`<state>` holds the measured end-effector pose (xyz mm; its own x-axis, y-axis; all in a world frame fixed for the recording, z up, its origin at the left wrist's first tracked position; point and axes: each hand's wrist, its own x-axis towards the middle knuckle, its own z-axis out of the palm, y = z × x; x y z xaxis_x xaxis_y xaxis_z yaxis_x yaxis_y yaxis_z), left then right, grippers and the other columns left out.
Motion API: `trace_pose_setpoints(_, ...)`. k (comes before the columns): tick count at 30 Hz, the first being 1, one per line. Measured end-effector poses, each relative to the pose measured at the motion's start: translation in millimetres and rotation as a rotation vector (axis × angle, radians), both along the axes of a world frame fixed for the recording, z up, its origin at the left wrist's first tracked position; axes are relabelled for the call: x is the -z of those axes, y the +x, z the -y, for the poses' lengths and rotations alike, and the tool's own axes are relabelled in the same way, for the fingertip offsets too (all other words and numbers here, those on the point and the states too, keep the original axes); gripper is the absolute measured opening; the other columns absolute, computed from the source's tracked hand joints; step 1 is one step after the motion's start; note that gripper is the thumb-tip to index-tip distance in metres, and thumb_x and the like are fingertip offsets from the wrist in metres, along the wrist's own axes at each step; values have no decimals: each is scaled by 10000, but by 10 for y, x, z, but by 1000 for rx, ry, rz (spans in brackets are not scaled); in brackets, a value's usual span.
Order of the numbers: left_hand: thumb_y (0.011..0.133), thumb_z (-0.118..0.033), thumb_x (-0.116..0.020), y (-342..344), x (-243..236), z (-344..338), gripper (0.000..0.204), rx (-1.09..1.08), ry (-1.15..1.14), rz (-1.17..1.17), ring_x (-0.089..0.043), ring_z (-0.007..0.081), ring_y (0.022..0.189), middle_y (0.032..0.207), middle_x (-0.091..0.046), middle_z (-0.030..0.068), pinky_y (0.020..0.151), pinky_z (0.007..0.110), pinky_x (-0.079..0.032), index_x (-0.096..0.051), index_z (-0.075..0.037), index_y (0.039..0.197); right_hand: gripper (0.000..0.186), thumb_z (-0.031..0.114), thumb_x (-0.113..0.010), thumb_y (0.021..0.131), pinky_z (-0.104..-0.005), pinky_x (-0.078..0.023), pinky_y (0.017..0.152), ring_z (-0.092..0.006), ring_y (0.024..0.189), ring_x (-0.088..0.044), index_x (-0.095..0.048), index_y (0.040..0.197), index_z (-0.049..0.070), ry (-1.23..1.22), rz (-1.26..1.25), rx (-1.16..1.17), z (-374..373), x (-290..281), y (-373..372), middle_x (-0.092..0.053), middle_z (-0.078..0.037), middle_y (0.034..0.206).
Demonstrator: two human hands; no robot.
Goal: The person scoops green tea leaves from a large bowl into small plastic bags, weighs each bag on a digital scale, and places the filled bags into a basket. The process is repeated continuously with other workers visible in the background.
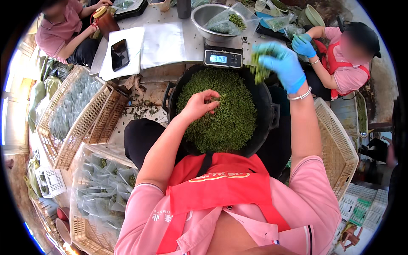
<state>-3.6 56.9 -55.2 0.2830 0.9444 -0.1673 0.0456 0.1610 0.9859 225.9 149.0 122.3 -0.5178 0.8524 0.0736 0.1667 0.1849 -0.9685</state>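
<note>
The black basin (264,108) sits between the knees (142,138), probably for easy reach; near its far-right rim the right hand's (278,63) grip holds green sprigs (259,70), while the left hand's (202,104), curled above it, I cannot judge.

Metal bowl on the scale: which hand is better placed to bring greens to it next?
Probably the right hand: gloved in blue, it holds a bunch of greens, raised beside the scale and near the metal bowl. The left hand, bare, is lower, over the heap in the black tub.

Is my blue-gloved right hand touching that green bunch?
Touching: the head view shows the right hand clasping the green bunch, which pokes out below.
</note>
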Motion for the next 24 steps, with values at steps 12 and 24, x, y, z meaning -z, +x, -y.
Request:
trace_pose_setpoints(12, 825, -120, -653, -19, 124, -60, 279, -102, 18, 10, -604, 92, 613, 769, -614, 44, 553, 234, -470, -564, -8, 1064, 200, 51, -583, 852, -254, -499, 771, -143, 877, -629, -629, 1041, 5, 563, -187, 333, -579, 226, -207, -655, -101, 1023)
trace_pose_setpoints(24, 843, -143, -658, 59, -84, -4, 219, -44, -105, 185, -548, 75, 534, 754, -619, 33, 504, 196, -448, -512, -19, 950, 587, 184, -696, 790, -278, -492, 781, -156, 862, -615, -459, 1325, 137, -172, 63, -87, 580, 1404, -205, -656, -76, 952)
